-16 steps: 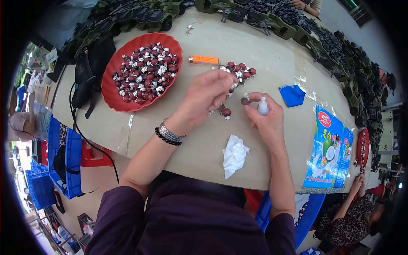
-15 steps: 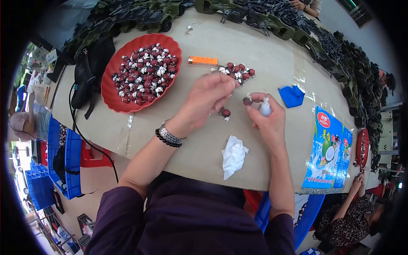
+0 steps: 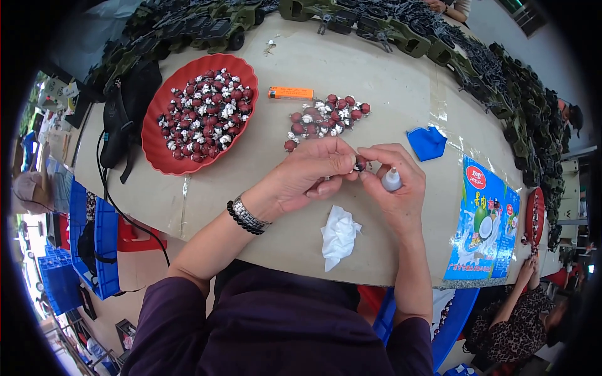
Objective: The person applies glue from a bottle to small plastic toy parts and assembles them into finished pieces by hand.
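Both hands differ in position from the earlier frames: the left hand (image 3: 310, 175) has dropped toward the wearer, and the right hand (image 3: 407, 197) has moved slightly inward, so their fingertips now meet. Clock directions below are taken from that meeting point, 12 being away from the wearer.

Finding, left hand: narrow, thumb and forefinger pinched at the small dark-red and black ball with a white knobbly part (image 3: 360, 164); the exact contact is partly hidden. Finding, right hand: thumb and forefinger close on the same ball, while the small whitish nozzle bottle (image 3: 392, 182) is held within the grip, nozzle toward 12.

Assessment: the ball, apart from the left hand earlier, is now between both, which is judged to mean two-handed work on a single piece; the bottle appears idle.

Surroundings: on the beige surface (image 3: 210, 203), a loose heap of matching red and white pieces (image 3: 329, 117) lies at 11, now largely uncovered by the left hand. Beyond it, also toward 11, is a small orange bar-shaped item (image 3: 290, 93). At 10 stands a red scalloped bowl (image 3: 182, 76), filled with like pieces. Crumpled white tissue (image 3: 340, 237) lies toward 6, folded blue cloth (image 3: 427, 143) toward 2.
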{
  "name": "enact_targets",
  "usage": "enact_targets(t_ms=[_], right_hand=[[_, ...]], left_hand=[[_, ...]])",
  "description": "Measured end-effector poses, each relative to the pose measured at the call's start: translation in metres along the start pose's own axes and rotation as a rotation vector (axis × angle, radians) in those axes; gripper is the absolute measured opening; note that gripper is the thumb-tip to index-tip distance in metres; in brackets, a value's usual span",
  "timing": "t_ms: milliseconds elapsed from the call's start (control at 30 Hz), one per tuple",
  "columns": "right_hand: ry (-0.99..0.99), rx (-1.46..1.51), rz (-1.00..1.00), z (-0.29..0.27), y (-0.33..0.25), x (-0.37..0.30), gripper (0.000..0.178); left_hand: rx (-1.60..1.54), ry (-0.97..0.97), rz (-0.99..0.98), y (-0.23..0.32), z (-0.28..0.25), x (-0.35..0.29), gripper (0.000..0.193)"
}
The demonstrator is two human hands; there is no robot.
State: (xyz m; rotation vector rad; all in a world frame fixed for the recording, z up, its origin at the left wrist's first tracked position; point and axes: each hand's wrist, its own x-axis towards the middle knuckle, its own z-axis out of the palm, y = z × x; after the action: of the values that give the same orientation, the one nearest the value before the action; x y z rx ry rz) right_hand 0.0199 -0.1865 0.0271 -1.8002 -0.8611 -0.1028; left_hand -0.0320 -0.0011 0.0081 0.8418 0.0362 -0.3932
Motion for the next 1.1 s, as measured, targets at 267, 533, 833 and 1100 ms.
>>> enact_targets(t_ms=[267,533,833,1100], right_hand=[[0.003,0.357,0.281,-0.001,-0.004,-0.001,0.026],[-0.002,0.422,0.352,-0.003,-0.004,-0.002,0.023],[-0.018,0.472,0.422,-0.005,-0.003,0.001,0.023],[-0.023,0.470,0.411,-0.005,-0.001,0.000,0.024]], left_hand=[[-0.156,-0.076,-0.071,-0.012,0.002,0.003,0.021],[-0.157,-0.108,-0.062,-0.021,0.003,0.006,0.022],[-0.106,-0.088,-0.045,-0.018,0.007,0.004,0.020],[-0.040,-0.097,-0.019,-0.019,0.009,0.004,0.023]])
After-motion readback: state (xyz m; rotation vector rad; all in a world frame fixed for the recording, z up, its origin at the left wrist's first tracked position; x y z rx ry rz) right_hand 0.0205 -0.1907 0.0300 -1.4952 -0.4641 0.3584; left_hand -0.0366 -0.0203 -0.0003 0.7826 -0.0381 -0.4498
